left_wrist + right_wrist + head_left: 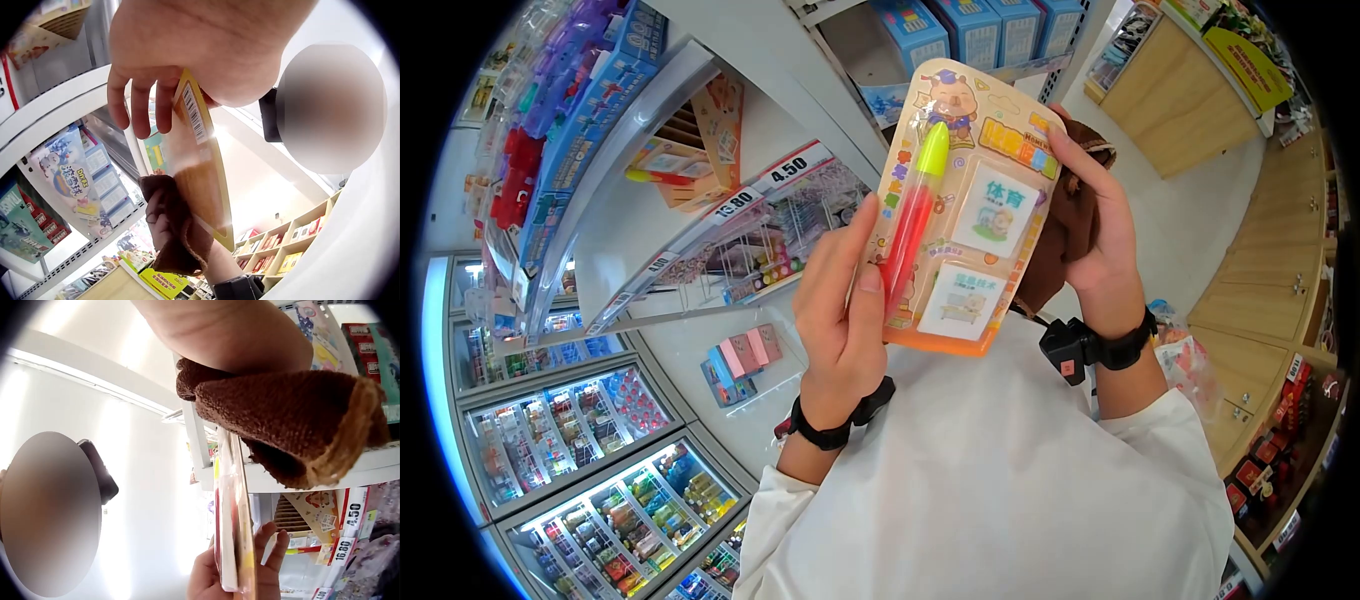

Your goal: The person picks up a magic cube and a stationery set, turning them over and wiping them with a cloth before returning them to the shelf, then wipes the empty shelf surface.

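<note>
A carded blister pack [960,215] with a red pen with a yellow cap and two small white card stacks is held up before the white shirt, face toward the head view. The left hand [840,315] grips its left edge, thumb on the front and fingers behind. At the upper right edge, the right hand [1100,215] pinches the pack and also holds a brown cloth [1072,225], which hangs behind it. The left wrist view shows the pack's back with a barcode [194,112]; in the right wrist view the brown cloth [281,419] bunches below the palm.
A shelf with price labels [785,170] and an orange box [718,130] stands at the left. Blue boxes [910,35] sit on a shelf at the top. Glass-front cases [615,510] fill the lower left. Wooden cabinets [1250,300] line the right. Pink and blue boxes [745,355] lie low down.
</note>
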Demonstrator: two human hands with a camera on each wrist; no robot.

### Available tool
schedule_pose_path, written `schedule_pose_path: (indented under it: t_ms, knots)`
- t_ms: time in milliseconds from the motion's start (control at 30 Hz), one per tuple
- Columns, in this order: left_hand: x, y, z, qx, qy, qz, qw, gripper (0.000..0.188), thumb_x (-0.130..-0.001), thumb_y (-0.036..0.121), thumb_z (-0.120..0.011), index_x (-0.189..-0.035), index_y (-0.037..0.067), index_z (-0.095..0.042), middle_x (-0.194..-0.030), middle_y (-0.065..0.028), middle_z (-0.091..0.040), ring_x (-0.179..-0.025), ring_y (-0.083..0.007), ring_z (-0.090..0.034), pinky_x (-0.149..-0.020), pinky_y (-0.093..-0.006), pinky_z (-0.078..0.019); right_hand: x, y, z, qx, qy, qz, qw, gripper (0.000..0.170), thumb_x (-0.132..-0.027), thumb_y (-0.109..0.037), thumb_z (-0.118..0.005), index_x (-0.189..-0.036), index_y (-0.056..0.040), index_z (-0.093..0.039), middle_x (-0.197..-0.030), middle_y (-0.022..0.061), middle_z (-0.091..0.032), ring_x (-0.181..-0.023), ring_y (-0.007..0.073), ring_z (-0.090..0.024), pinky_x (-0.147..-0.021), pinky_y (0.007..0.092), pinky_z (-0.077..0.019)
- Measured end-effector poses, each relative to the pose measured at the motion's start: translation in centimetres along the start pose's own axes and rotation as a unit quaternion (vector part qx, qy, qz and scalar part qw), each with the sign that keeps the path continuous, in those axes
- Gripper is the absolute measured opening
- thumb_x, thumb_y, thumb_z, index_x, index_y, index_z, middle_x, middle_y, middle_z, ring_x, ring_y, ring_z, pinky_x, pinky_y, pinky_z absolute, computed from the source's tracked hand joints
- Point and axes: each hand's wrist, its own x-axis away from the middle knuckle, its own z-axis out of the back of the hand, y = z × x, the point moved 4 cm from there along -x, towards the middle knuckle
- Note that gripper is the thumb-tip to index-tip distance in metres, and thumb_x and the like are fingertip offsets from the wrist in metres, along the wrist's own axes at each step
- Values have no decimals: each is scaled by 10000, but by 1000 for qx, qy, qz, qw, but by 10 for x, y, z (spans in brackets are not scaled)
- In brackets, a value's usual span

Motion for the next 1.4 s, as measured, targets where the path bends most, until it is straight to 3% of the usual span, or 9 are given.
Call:
schedule_pose_path:
  t_ms: [533, 700, 1000, 1400]
  knots:
    - [0, -6, -3, 12, -3, 8, 1000, 399, -902, 61, -444, -1277, -66, -499, -1002, -156, -600, -844, -186, -539, -787, -276, -415, 0, -2, -1, 0, 17, 25, 1000, 430, -808, -150, -718, -1176, -60, -514, -1100, 55, -596, -1026, 158, -564, -867, 291, -458]
    - [2, -9, -3, 24, -13, 59, 998, 397, -902, 68, -464, -1275, -62, -499, -990, -151, -600, -869, -186, -546, -812, -278, -415, 1, -4, 0, 13, 27, 56, 998, 434, -806, -146, -721, -1165, -33, -506, -1075, 74, -592, -1021, 164, -561, -860, 303, -463]
    - [2, -16, -8, 34, -12, 68, 997, 430, -886, 77, -520, -1296, -47, -481, -1047, -160, -590, -915, -203, -563, -845, -297, -423, -2, -5, 1, 8, 7, 75, 997, 411, -806, -146, -718, -1139, -14, -515, -1052, 78, -596, -982, 151, -566, -831, 298, -468]
    - [0, -23, -20, 14, -65, 152, 986, 534, -875, 147, -584, -1337, -59, -412, -1135, -181, -559, -992, -232, -564, -875, -321, -439, -1, -2, -3, -2, -30, 30, 999, 365, -857, -218, -671, -1135, -20, -542, -1044, 74, -629, -943, 141, -603, -795, 273, -496]
